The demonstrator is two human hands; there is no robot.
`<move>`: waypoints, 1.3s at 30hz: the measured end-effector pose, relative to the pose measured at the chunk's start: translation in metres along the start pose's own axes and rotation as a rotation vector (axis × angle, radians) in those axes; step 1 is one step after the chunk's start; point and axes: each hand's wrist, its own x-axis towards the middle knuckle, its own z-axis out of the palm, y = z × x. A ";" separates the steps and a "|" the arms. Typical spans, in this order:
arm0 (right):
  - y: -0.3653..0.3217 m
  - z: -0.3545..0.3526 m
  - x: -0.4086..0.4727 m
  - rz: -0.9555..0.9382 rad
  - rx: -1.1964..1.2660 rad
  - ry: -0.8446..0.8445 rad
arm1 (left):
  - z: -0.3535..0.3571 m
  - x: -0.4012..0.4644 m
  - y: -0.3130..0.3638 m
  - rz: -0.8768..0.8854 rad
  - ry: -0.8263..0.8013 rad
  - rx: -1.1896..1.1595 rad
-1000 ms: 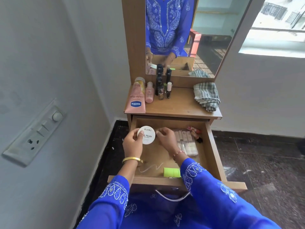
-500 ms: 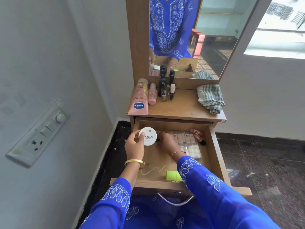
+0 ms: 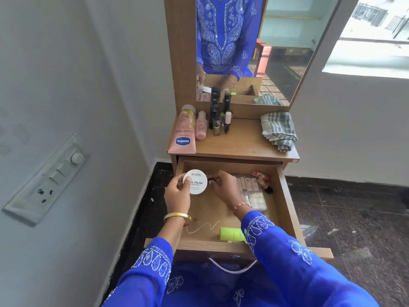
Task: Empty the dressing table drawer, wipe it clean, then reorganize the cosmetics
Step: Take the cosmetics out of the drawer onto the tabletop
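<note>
While our left hand (image 3: 177, 191) grips the white tin (image 3: 195, 181) above the drawer (image 3: 285, 202), our right hand (image 3: 225, 185) pinches a small dark item (image 3: 211, 179); we should lift both cleanly onto the tabletop (image 3: 241, 140).

drawer (image 3: 285, 202) | bare wood in its middle, open from above | packets (image 3: 252, 191) fill its right side | green pad (image 3: 231, 233) at its front | both hands crowd its back-left corner
</note>
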 end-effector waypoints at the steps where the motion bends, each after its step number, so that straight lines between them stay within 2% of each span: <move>1: 0.000 -0.005 -0.001 -0.016 0.030 0.034 | 0.000 0.000 0.000 -0.002 -0.001 -0.003; 8: -0.006 -0.054 -0.003 -0.069 0.167 0.164 | 0.015 -0.001 0.014 -0.098 -0.168 -0.081; 13: -0.024 -0.104 0.017 -0.152 0.137 0.296 | 0.041 0.000 0.068 -0.236 -0.265 -0.369; 19: -0.040 -0.151 0.061 -0.159 0.110 0.382 | 0.083 0.018 0.112 -0.369 -0.383 -0.530; 23: -0.039 -0.169 0.089 -0.123 0.067 0.402 | 0.110 0.028 0.117 -0.419 -0.387 -0.490; 29: -0.037 -0.173 0.124 -0.067 -0.033 0.294 | 0.140 0.042 0.120 -0.480 -0.400 -0.398; 34: -0.035 -0.173 0.140 -0.069 -0.112 0.241 | 0.156 0.048 0.126 -0.435 -0.361 -0.224; 39: -0.035 -0.173 0.151 -0.076 -0.160 0.229 | 0.169 0.055 0.126 -0.397 -0.301 -0.194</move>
